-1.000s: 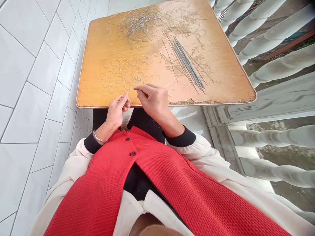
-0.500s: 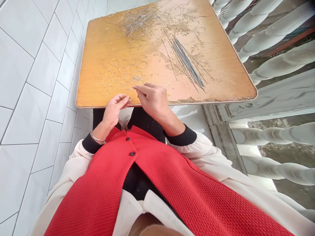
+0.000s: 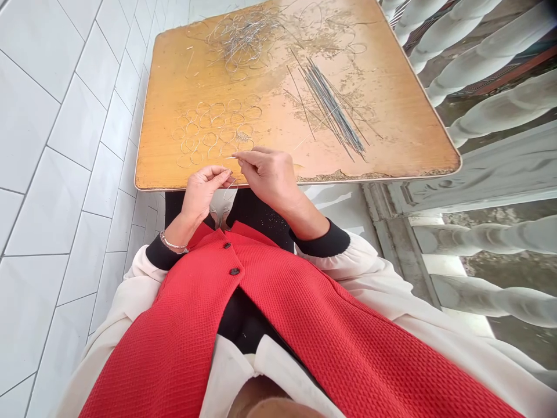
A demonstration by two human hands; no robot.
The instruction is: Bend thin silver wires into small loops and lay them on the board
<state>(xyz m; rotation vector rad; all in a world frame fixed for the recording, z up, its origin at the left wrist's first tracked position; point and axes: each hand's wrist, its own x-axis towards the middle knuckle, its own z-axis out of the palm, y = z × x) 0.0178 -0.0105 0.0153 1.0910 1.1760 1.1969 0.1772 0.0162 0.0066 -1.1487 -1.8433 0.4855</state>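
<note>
My left hand and my right hand meet at the near edge of a worn wooden table. Both pinch a thin wire that curves between their fingertips. Just beyond my hands, several small wire loops lie in rows on the tabletop. A bundle of straight wires lies to the right of the loops. A tangle of bent wire sits at the far side of the table.
White tiled floor runs along the left. A pale stone balustrade stands close on the right, right behind the table's edge. My red vest and cream sleeves fill the bottom.
My left hand has curled its fingers further round the wire and shifted slightly left. The right hand stays almost still. The view has tilted a little.
</note>
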